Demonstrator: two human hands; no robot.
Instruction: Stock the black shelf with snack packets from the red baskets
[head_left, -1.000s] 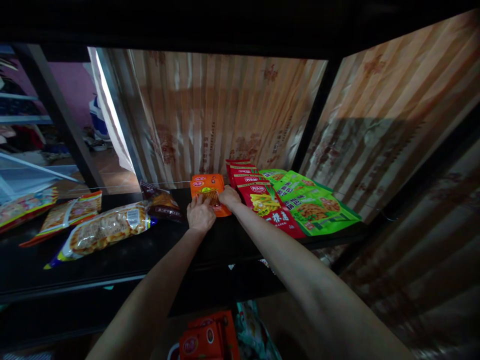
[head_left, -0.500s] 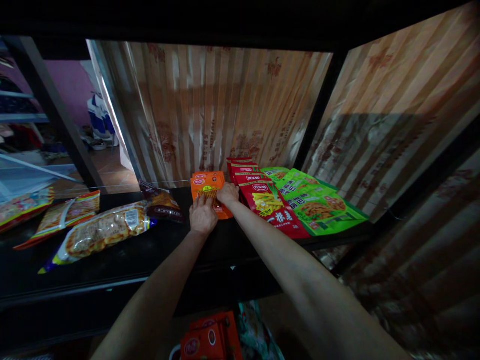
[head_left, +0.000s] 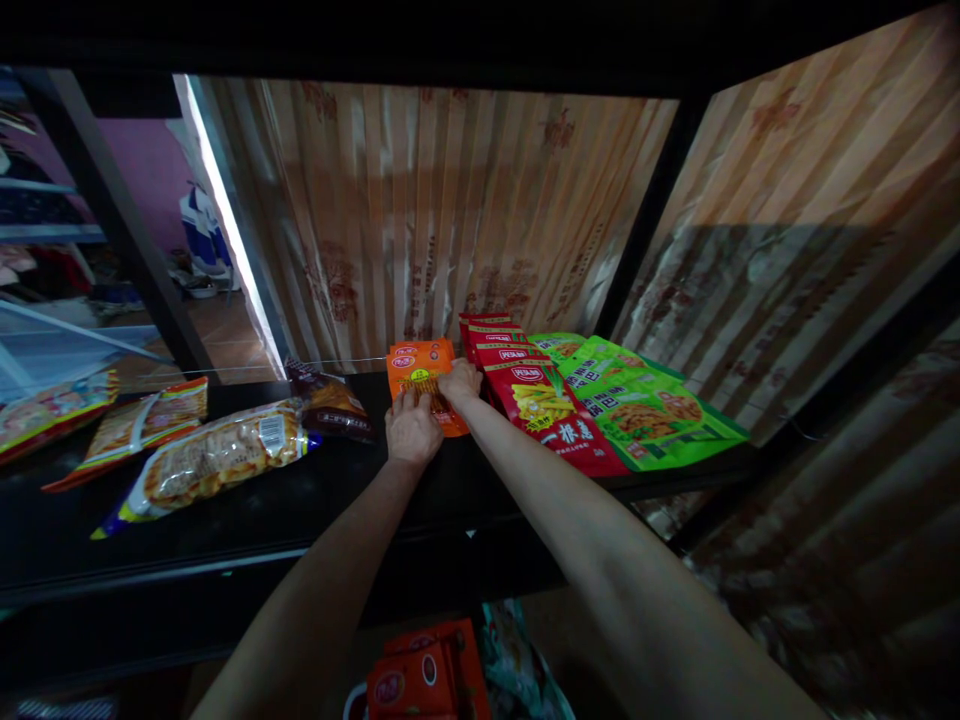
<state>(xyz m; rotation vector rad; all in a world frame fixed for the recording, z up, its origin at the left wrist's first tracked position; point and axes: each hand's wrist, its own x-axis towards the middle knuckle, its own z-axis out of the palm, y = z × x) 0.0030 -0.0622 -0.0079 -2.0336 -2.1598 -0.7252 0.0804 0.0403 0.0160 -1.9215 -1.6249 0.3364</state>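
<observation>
Orange snack packets (head_left: 419,361) stand stacked at the back of the black shelf, against the curtain, with a picture of brown sticks on the front one. Over their lower left part my left hand (head_left: 413,430) is closed, fingers bent on the front. My right hand (head_left: 460,383) grips their right edge, its fingertips partly hidden. Just right of it, red snack bags (head_left: 536,390) lean back in an overlapping row. Left of my hands lies a dark brown snack bag (head_left: 335,405).
Green snack bags (head_left: 637,410) fan out at the right. Along the left lie a long clear bread bag (head_left: 217,455) and an orange-edged snack bag (head_left: 142,425). Below, more orange packets (head_left: 420,680) are visible. A black post (head_left: 652,220) rises at the back right corner.
The whole view has shifted slightly, so the shelf goods appear a little further right. Both hands remain on the orange packets, with almost no movement relative to them.
</observation>
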